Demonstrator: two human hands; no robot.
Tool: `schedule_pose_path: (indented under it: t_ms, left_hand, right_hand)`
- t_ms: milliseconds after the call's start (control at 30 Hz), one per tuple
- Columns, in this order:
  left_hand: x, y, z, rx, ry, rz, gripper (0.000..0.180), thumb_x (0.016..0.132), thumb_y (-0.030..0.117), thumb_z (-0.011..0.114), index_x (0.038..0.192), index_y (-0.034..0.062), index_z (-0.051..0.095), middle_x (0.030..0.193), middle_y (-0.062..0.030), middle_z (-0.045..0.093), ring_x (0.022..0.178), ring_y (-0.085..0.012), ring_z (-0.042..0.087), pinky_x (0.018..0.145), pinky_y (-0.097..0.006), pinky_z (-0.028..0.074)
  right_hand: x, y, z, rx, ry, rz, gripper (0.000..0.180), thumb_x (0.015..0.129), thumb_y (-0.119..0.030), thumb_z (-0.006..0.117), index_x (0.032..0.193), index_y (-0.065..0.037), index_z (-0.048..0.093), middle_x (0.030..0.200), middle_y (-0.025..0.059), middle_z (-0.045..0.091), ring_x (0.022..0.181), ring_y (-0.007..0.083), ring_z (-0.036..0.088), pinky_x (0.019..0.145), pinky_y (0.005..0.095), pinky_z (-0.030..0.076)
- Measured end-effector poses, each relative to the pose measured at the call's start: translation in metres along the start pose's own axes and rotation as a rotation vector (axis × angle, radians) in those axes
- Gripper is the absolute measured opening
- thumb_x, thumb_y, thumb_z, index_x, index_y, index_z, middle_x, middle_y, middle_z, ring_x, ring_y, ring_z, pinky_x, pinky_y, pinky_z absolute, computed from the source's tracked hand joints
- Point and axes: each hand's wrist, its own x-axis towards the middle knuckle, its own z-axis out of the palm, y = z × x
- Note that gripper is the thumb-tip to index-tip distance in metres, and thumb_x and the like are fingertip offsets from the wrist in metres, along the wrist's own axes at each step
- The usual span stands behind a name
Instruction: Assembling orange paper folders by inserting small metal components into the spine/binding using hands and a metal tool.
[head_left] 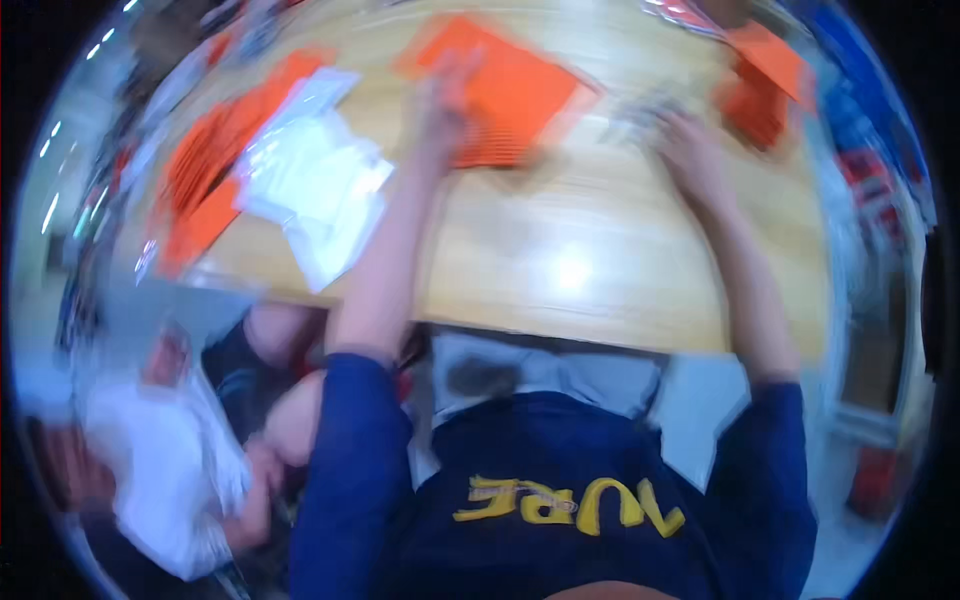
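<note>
My left hand (pixel 446 112) lies over the left edge of a stack of flat orange sheets or pouches (pixel 520 95) on the wooden table. Its fingers are smeared by motion, so whether they grip the stack does not show. Farther right, my right hand (pixel 688 150) is low over the tabletop, its fingertips at a small blurred cluster of greyish, see-through things (pixel 638 117). Blur hides whether those fingers close on any of it.
Clear, shiny plastic bags (pixel 315 175) lie left of my left forearm, partly over more orange pieces (pixel 205 150). Another orange pile (pixel 757 95) stands at the far right of the table (pixel 520 270). A person in a white top (pixel 160 465) sits at the lower left.
</note>
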Motion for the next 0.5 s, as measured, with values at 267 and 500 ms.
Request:
schedule_pose_path:
  t_ms: [267, 500]
  left_hand:
    - [0.042, 0.074, 0.049, -1.212, 0.097, -0.963, 0.03, 0.091, 0.003, 0.067, 0.12, 0.0019, 0.061, 0.108, -0.0108, 0.07, 0.091, -0.0196, 0.068, 0.081, -0.031, 0.058]
    - [0.054, 0.086, 0.029, -1.168, 0.035, -1.104, 0.024, 0.099, 0.019, 0.065, 0.115, 0.0009, 0.061, 0.105, -0.011, 0.07, 0.09, -0.0168, 0.068, 0.078, -0.03, 0.058]
  right_hand:
    - [0.028, 0.098, -0.048, -0.494, -0.088, -0.123, 0.027, 0.101, -0.019, 0.061, 0.119, 0.0, 0.065, 0.107, 0.0128, 0.067, 0.096, 0.0247, 0.063, 0.083, 0.0325, 0.051]
    - [0.034, 0.093, -0.059, -0.575, -0.103, -0.109, 0.026, 0.104, -0.012, 0.054, 0.127, -0.001, 0.061, 0.111, 0.0127, 0.066, 0.096, 0.0245, 0.063, 0.086, 0.0319, 0.05]
